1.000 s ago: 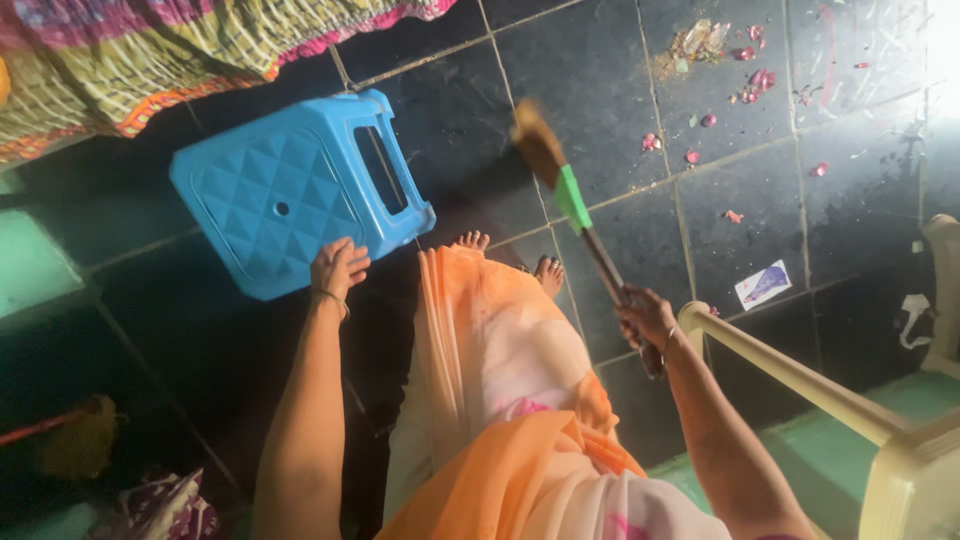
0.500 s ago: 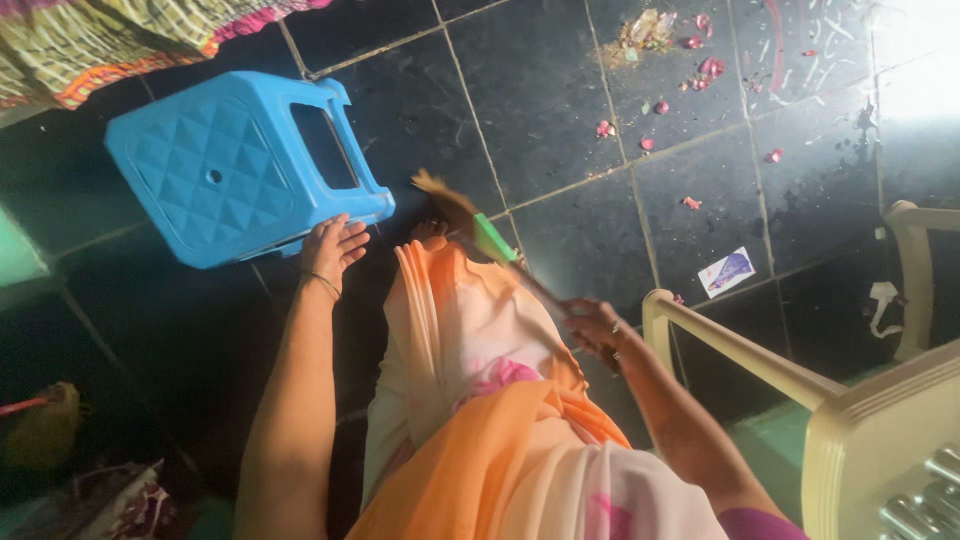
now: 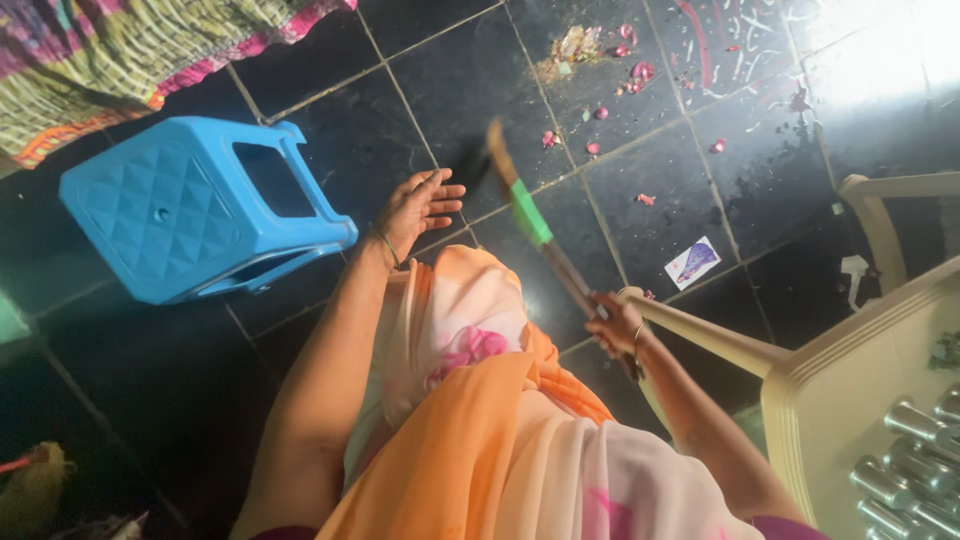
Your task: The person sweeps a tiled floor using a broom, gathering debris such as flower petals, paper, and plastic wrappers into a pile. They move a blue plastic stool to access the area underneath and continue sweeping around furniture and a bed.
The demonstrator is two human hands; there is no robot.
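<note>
Two hands are in view, and both are yours. At the upper left of the frame lies a striped, multicoloured woven cloth. Below it, a light-blue moulded plastic stool with a quilted seat pattern lies tipped on the dark tiled floor. Your left hand hangs just right of the stool, apart from it, fingers spread and holding nothing. At lower centre, your orange and pale pink draped garment fills the frame. Right of centre, your right hand is clamped around the dark handle of a broom with a green band and brown bristles; the broom slants up and left from that hand, its blurred bristle end above the floor near centre top. Pink petal scraps are scattered on the tiles at upper centre-right. A small white and purple wrapper lies further right. A cream plastic chair occupies the lower right.
</note>
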